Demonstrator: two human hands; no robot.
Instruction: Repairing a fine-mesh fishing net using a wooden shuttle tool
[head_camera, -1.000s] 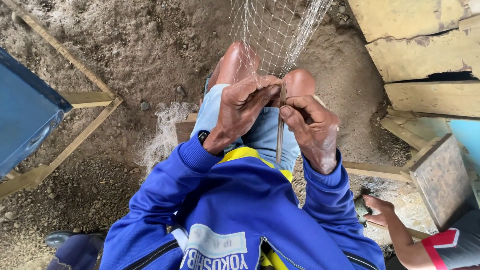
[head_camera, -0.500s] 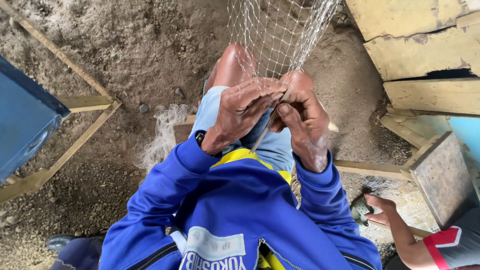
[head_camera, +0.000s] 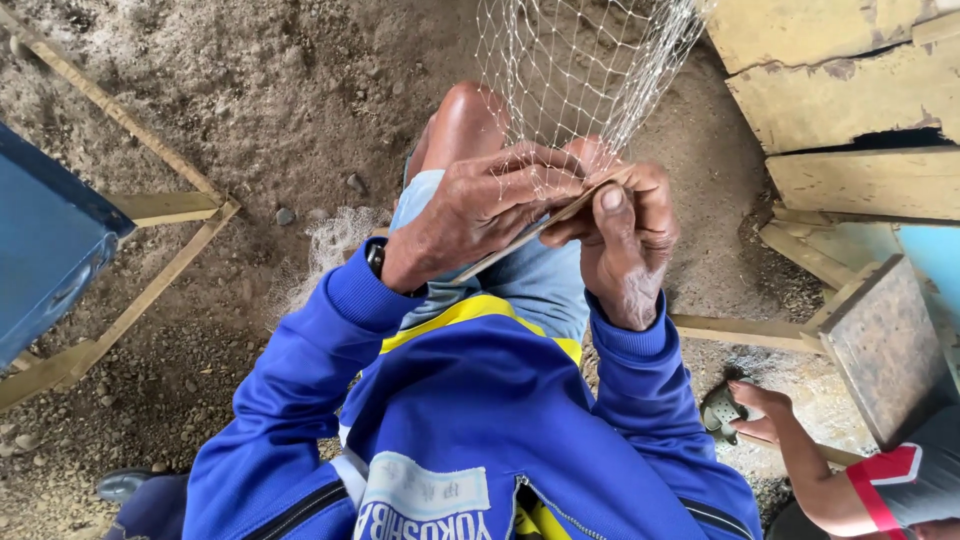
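Left hand (head_camera: 480, 215) and right hand (head_camera: 625, 235) are both clenched around a flat wooden netting needle (head_camera: 530, 232), which slants between them above the knees. The left fingers also pinch the lower edge of a pale mesh net (head_camera: 575, 70) hanging taut from above. A second person's hand (head_camera: 755, 405) rests on the dirt floor (head_camera: 250, 90) at lower right, near yellow wooden boards (head_camera: 850, 110).
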